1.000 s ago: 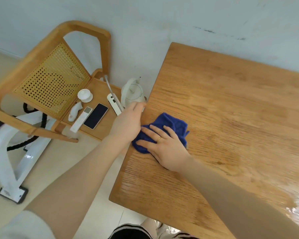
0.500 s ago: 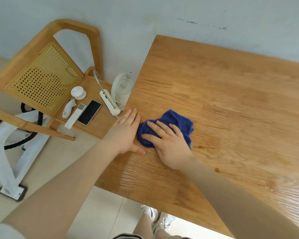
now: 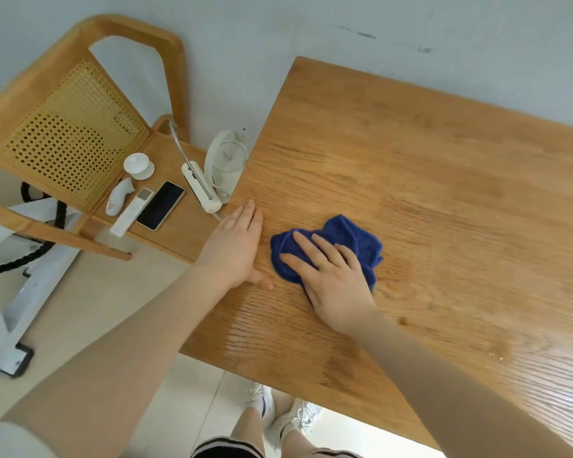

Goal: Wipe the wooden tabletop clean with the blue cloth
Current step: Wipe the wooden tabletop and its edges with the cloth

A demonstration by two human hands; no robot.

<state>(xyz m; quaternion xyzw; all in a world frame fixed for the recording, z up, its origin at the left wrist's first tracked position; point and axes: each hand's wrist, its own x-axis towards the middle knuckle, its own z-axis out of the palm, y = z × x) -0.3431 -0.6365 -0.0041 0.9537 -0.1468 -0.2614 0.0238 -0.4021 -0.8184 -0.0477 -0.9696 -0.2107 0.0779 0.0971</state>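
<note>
Hands point(image 3: 334, 279) flat on blue cloth point(image 3: 351, 236), tabletop point(image 3: 444, 193)

Pale wall point(image 3: 278, 31); cane-backed chair point(image 3: 70, 140)

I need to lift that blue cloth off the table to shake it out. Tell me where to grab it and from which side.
Pinch the bunched far edge of the blue cloth, coming from above on the wall side. That part rises in folds and lies bare, while the right hand presses flat over the near half. The left hand rests flat on the wooden table beside it, not touching the cloth.
</note>
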